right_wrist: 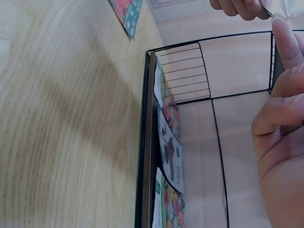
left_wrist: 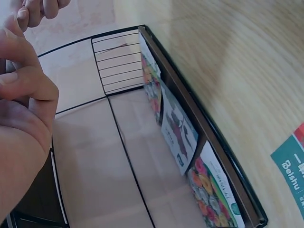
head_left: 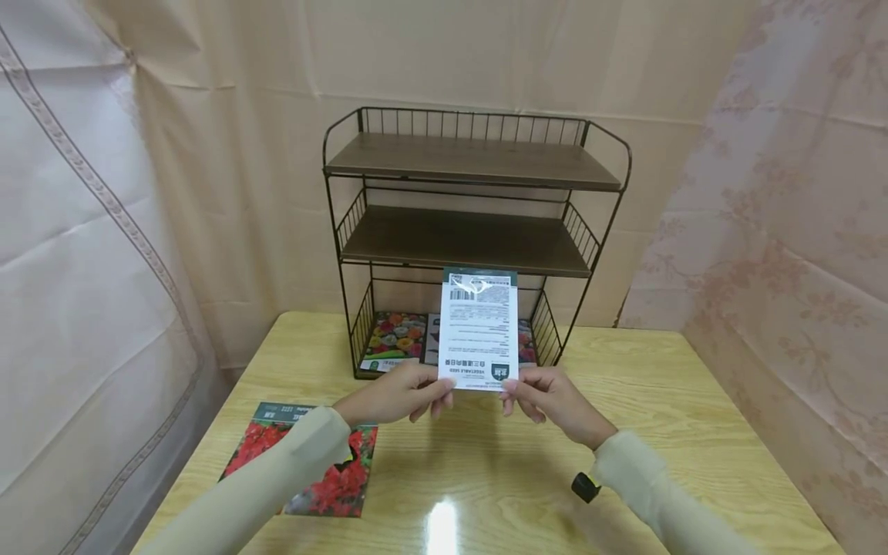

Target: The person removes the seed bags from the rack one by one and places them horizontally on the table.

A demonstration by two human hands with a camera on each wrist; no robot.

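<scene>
In the head view a white seed packet [head_left: 479, 331] with a dark green band, barcode and small print faces me, its lettering upside down. My left hand [head_left: 409, 391] pinches its lower left corner between thumb and fingers. The lower right corner is pinched by my right hand [head_left: 549, 402]. The packet is raised in front of a dark three-tier shelf rack [head_left: 465, 235], overlapping the lower tier in this view. On that bottom tier lie several packets: a colourful flower packet [head_left: 397, 337], a white one with dark shapes [left_wrist: 178, 128], and another flower packet [right_wrist: 169, 95], partly hidden behind the held one.
A larger red-flower packet [head_left: 322, 482] lies on the wooden table [head_left: 694, 462] at the left, partly beneath my left forearm. The rack's middle shelf [head_left: 465, 235] and top shelf [head_left: 472, 158] have wire side rails. Pale curtains [head_left: 243, 154] hang behind and at both sides.
</scene>
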